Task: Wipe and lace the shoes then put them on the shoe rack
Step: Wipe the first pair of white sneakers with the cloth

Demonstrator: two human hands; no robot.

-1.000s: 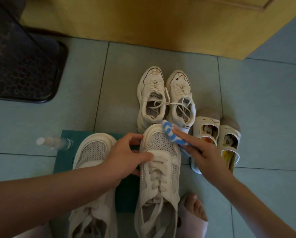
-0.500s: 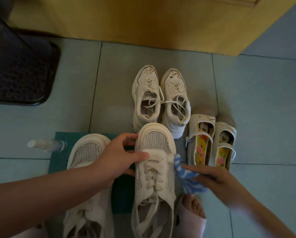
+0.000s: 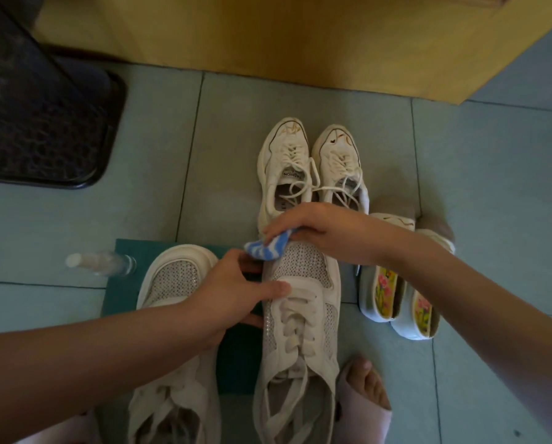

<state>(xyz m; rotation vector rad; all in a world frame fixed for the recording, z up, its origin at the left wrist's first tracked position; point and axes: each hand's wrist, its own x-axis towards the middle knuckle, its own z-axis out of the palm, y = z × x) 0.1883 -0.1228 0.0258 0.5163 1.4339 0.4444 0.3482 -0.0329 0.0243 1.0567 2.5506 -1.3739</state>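
Head view: the right hand (image 3: 325,232) pinches a blue-striped cloth (image 3: 268,249) under its curled fingers (image 3: 276,232), pressing it on the toe of the white sneaker (image 3: 300,302), which lies partly on the green mat (image 3: 124,283). The left hand (image 3: 233,293) grips that sneaker's side, thumb across the upper, fingers curled against the inner wall.

Right hand (image 3: 325,229) presses striped cloth (image 3: 266,248) on sneaker (image 3: 300,315) toe.
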